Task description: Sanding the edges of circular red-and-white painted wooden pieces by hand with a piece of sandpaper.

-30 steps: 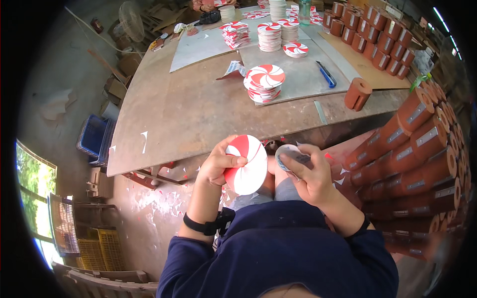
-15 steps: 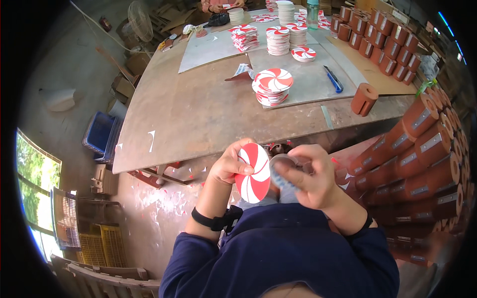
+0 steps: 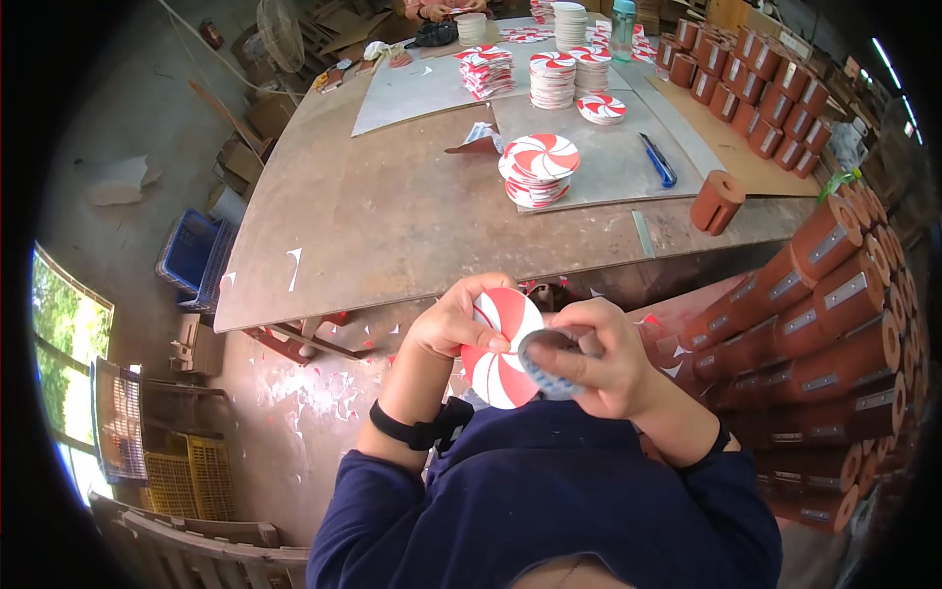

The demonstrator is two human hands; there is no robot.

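In front of my body, my left hand [image 3: 469, 319] grips a round disc with red and white swirls [image 3: 500, 378], its thumb pressed on the disc's face. At the disc's right edge, my right hand [image 3: 608, 358] is closed around a curled strip that looks like sandpaper [image 3: 551, 381], brownish inside with blue-and-white print outside. The strip meets or overlaps the rim; exact contact is blurred. Beyond my hands, a short stack of similar swirl discs [image 3: 540, 162] stands on the table.
The table [image 3: 363, 216] bears a blue cutter knife [image 3: 658, 161], a brown slotted cylinder [image 3: 717, 202], a brown printed scrap [image 3: 478, 139] and taller disc stacks [image 3: 552, 83]. More brown cylinders [image 3: 829, 294] are piled close on my right. Another person's hands [image 3: 446, 10] show at the far end.
The disc has turned in my left hand, and its swirl pattern sits differently. My right hand has moved slightly left and down, bringing the curled strip against the disc's edge.
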